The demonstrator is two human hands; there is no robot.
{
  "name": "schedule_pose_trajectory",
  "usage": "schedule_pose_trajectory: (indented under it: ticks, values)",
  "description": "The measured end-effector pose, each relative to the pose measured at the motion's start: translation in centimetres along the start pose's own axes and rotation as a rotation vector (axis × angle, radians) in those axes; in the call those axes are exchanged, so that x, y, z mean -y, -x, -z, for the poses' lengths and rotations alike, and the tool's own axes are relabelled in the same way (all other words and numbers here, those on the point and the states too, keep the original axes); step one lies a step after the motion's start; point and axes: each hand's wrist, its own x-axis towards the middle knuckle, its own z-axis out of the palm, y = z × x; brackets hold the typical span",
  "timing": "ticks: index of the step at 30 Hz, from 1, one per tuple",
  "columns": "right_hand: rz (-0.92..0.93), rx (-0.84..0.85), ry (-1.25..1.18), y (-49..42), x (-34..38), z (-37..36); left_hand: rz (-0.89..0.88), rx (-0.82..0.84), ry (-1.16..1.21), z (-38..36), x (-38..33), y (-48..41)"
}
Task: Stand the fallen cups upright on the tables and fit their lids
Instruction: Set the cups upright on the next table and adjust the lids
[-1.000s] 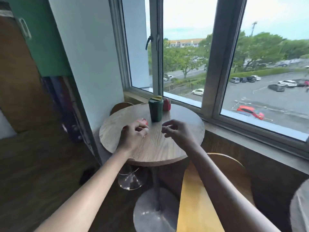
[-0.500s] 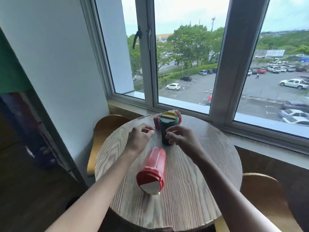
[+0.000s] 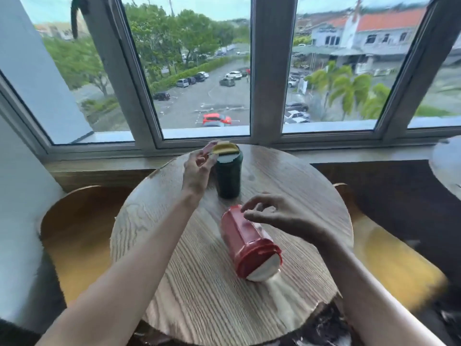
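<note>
A red cup (image 3: 245,242) lies on its side in the middle of the round wooden table (image 3: 199,295), its open mouth towards me. A dark green cup (image 3: 228,178) stands upright behind it, with a yellow lid (image 3: 224,148) resting on its top. My left hand (image 3: 197,171) is just left of the green cup, its fingers pinched on a blurred red lid (image 3: 209,147). Over the far end of the red cup hovers my right hand (image 3: 282,216), fingers spread and holding nothing.
The table stands against a window sill (image 3: 199,133). A curved wooden chair (image 3: 74,221) stands at the table's left and another (image 3: 389,258) at its right. The edge of a second table (image 3: 446,163) shows at the far right.
My view has come closer over the table. My left hand reached beside the green cup and took the red lid. My right hand drew back from the green cup to the red one.
</note>
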Motion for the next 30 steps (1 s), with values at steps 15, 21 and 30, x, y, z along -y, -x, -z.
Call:
schedule_pose_trajectory:
  ticks: [15,21,30]
  values:
    - [-0.138,0.007,-0.345,5.5,-2.6,-3.0,0.152,0.171,0.240,-0.8,2.1,-3.2]
    - [-0.199,-0.145,-0.404,2.9,0.4,-1.9,0.141,0.204,0.229,-0.6,2.4,-3.7]
    - [-0.539,-0.198,-0.416,-3.9,2.6,1.7,0.145,0.229,0.231,-0.4,2.5,-4.1]
